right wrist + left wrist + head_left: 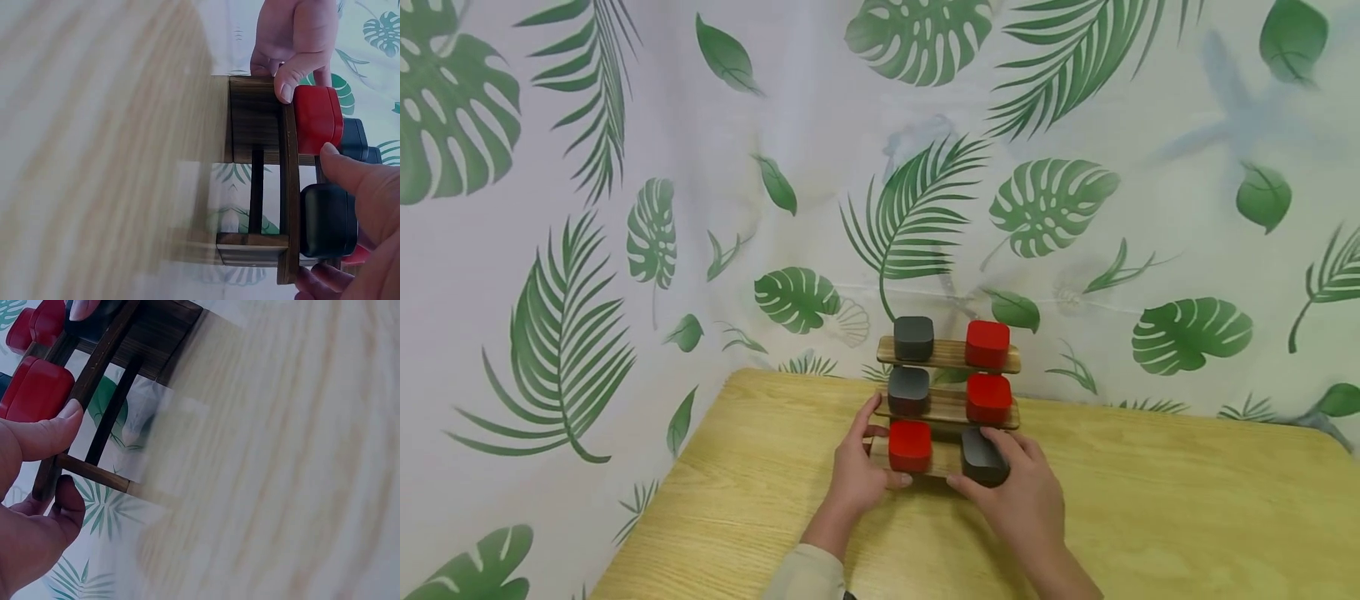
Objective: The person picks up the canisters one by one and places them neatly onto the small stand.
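A three-tier wooden display stand (pixel 947 460) holds rounded square boxes, red and dark grey. My left hand (pixel 859 471) grips the left end of the lowest shelf, its thumb (pixel 59 431) along the front edge and its fingers curled behind. Beside that thumb sits a red box (pixel 910 446). At the shelf's other end, my right hand (pixel 1026 492) holds a dark grey box (pixel 325 219), with its thumb (pixel 344 165) at one side and other fingers by the shelf end. The palm partly hides this box.
On the upper two shelves stand two dark grey boxes (pixel 908 392) at left and two red boxes (pixel 988 398) at right. Under the stand is a light wooden table (pixel 1150 500). A leaf-patterned cloth (pixel 820 208) hangs close behind it.
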Available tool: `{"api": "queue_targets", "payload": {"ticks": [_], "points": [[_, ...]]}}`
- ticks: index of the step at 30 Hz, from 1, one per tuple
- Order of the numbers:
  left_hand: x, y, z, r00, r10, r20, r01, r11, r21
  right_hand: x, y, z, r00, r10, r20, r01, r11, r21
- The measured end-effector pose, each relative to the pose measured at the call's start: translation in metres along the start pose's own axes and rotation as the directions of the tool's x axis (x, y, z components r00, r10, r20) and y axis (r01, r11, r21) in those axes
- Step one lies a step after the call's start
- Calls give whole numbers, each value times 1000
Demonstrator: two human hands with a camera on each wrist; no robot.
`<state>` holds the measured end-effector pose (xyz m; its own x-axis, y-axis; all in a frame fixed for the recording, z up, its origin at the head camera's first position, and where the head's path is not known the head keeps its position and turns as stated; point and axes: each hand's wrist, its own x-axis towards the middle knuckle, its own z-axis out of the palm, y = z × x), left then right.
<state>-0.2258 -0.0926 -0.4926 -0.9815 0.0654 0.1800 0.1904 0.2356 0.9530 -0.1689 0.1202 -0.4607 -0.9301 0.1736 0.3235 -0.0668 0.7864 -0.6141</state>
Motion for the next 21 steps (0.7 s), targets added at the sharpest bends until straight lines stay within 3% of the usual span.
{"api": "queue_targets", "payload": {"ticks": [9, 14, 18, 21], "points": [[-2, 3, -10, 1000, 11, 14, -12, 998, 65, -8, -6, -11, 999, -31, 35, 28, 996, 82], [-4, 6, -15, 999, 28, 24, -32, 984, 173, -11, -9, -22, 999, -30, 21, 29, 998, 63], [-8, 11, -25, 999, 26, 47, -41, 938, 345, -12, -7, -28, 999, -45, -17, 45, 998, 46], [-12, 19, -37, 998, 0, 58, -30, 854, 519, -10, -3, -31, 995, -97, -36, 97, 995, -17]]}}
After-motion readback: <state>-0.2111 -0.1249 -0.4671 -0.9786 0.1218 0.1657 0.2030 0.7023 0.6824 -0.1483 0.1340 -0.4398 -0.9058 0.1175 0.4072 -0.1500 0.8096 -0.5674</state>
